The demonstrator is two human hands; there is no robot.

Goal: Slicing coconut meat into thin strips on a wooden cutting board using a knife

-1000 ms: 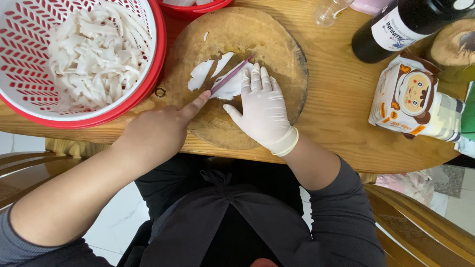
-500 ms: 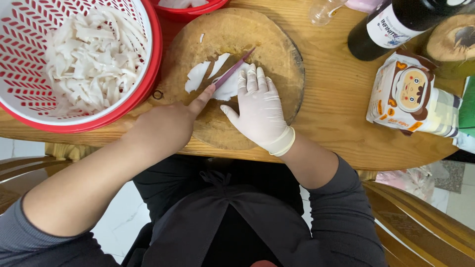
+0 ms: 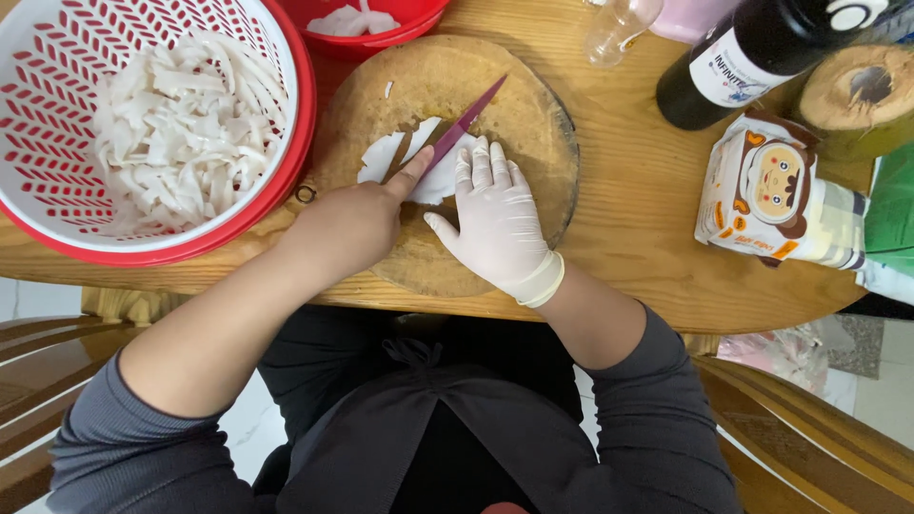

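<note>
The head view looks straight down on the left hand [image 3: 347, 224], bare, closed around the handle of a knife [image 3: 462, 128] with the index finger stretched along the spine of its purple blade, and on the right hand [image 3: 495, 219], in a pale glove, spread open and pressed flat, fingers together, on the white slices [image 3: 405, 157] lying near the middle of the round wooden cutting board [image 3: 533, 124]. The blade runs slantwise just beside the gloved fingertips, its edge touching the white pieces, so the plainest risk is that it slides sideways on the slippery flesh and nicks the glove or the fingers under it; the extended index finger could also slip forward off the spine. The thin slices may shift under the flat palm, since nothing grips them from the side. The board sits at the table's near edge, just in front of the person's body, and a hard push could nudge it towards that edge. Outward from the board, a red and white colander [image 3: 143, 124] heaped with cut white strips overhangs the near left edge of the wooden table [image 3: 647, 238], and a careless elbow might tip it. A red bowl [image 3: 367, 24] stands at the far side of the board, a dark bottle [image 3: 752, 52] and a coconut [image 3: 862, 90] at the far right, and a cartoon-printed packet [image 3: 776, 190] lies near the right edge.
</note>
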